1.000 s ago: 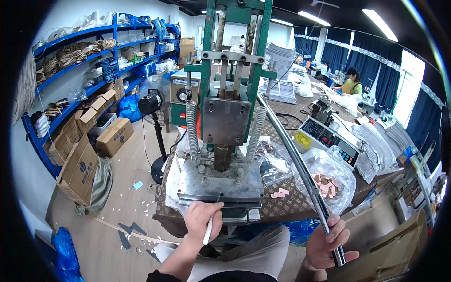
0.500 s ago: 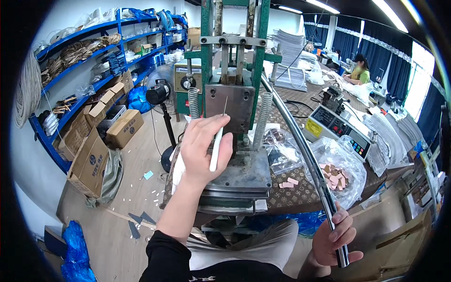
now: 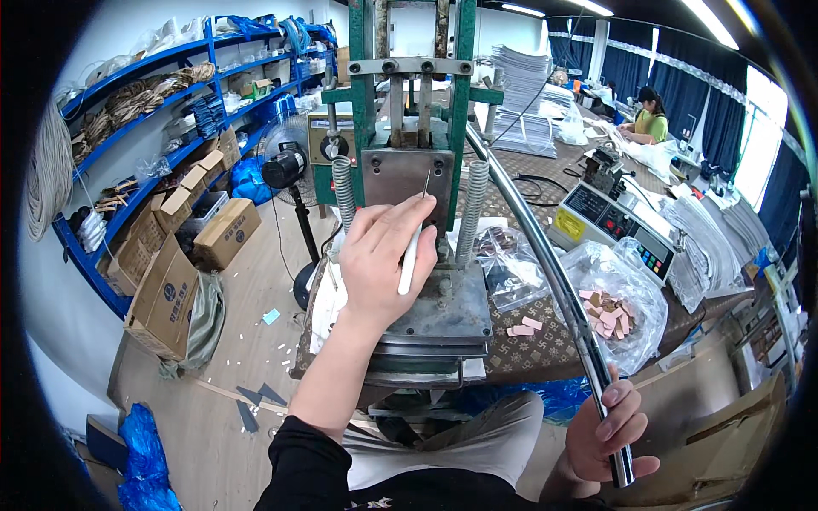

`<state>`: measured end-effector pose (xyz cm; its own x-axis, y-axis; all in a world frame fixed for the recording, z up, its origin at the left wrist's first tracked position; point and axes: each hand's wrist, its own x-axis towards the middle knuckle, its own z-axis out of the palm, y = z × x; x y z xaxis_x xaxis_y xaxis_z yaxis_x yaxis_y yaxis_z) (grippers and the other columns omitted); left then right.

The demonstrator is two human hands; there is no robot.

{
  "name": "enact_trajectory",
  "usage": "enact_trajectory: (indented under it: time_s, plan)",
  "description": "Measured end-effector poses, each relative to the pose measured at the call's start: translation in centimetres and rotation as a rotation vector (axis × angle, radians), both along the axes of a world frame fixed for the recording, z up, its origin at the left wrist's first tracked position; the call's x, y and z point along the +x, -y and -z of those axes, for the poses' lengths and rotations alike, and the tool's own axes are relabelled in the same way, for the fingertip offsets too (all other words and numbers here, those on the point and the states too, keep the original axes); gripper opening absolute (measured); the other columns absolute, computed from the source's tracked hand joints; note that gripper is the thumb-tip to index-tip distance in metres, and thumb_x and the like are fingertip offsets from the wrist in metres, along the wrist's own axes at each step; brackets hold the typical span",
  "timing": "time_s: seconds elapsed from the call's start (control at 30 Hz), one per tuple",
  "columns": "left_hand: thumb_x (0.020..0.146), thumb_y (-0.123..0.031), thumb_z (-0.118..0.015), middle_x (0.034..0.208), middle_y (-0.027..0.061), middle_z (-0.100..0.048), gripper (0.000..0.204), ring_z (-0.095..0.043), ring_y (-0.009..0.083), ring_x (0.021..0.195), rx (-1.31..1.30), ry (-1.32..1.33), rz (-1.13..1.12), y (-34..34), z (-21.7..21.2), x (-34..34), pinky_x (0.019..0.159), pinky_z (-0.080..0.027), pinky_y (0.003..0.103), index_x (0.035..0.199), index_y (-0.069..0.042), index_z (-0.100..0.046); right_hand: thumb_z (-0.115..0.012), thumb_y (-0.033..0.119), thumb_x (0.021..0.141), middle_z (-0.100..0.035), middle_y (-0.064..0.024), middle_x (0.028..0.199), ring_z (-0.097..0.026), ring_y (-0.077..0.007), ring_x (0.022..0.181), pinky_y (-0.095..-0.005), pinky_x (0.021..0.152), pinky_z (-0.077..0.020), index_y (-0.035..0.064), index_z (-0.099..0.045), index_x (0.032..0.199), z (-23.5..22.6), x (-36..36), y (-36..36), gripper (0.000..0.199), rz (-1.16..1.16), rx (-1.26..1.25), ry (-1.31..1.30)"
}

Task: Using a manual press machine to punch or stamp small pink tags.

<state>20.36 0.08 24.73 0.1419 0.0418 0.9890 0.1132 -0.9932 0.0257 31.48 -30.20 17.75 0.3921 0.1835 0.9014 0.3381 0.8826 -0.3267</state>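
A green and steel hand press (image 3: 463,85) stands straight ahead of me at the table's near edge. In front of its steel plate (image 3: 392,175), my left hand (image 3: 375,264) pinches a slim white-handled tool with a thin needle-like tip (image 3: 410,262). The tip points up and slightly away; whether it touches the plate I cannot tell. My left hand hides part of the press's middle. At lower right, my right hand (image 3: 601,434) wraps round the bottom end of the press's long chrome lever (image 3: 554,277), which slants down from the press.
Pink pieces (image 3: 523,328) lie on the patterned table, beside a clear bag (image 3: 643,307) holding more. A control box (image 3: 609,226) and stacked sheets stand farther right. Blue shelves (image 3: 175,157), cardboard boxes (image 3: 226,232) and a fan (image 3: 285,166) are at left. Another person (image 3: 652,119) sits far right.
My left hand and the white-handled tool have shifted slightly right and up. My right hand stays on the lever, which looks almost unmoved.
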Motion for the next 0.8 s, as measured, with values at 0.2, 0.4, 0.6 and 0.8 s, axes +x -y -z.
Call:
enact_trajectory:
  time_s: [0.2,0.4,0.6,0.8]
  plan:
    - [0.082,-0.005,-0.081,0.116,0.0105,-0.078,0.040,-0.068,0.0308,0.093,0.001,-0.003,-0.002,-0.13,0.02,0.08,0.085,-0.056,0.038,0.121,-0.005,-0.076,-0.025,0.073,0.107,-0.054,0.0020,0.091,-0.051,-0.0226,0.114,-0.0571,0.130,-0.0150,0.0218,-0.050,0.079,0.04,0.01,0.13,0.064,0.009,0.007,-0.013]
    - [0.082,-0.005,-0.081,0.118,0.0108,-0.078,0.040,-0.068,0.0310,0.095,-0.014,-0.015,-0.016,0.31,-0.28,-0.05,0.086,-0.056,0.039,0.122,-0.006,-0.076,-0.026,0.073,0.107,-0.054,0.0022,0.091,-0.051,-0.0221,0.114,-0.0572,0.129,-0.0156,0.0221,-0.050,0.079,-0.31,0.06,0.28,0.064,-0.020,-0.042,0.013]
    - [0.085,-0.005,-0.079,0.122,0.0112,-0.076,0.040,-0.069,0.0312,0.099,-0.027,-0.002,-0.027,-0.13,0.08,-0.10,0.090,-0.055,0.040,0.124,-0.006,-0.076,-0.025,0.073,0.107,-0.055,0.0024,0.091,-0.052,-0.0219,0.114,-0.0574,0.129,-0.0162,0.0223,-0.050,0.079,-0.24,0.05,0.28,0.063,-0.018,-0.051,0.013]
    - [0.089,-0.005,-0.076,0.124,0.0128,-0.076,0.038,-0.070,0.0326,0.107,-0.074,-0.032,-0.041,0.57,-0.16,-0.20,0.097,-0.052,0.042,0.127,-0.006,-0.074,-0.024,0.073,0.107,-0.055,0.0027,0.093,-0.052,-0.0218,0.115,-0.0572,0.130,-0.0164,0.0223,-0.050,0.080,-0.09,0.01,0.16,0.063,0.040,-0.024,0.002]
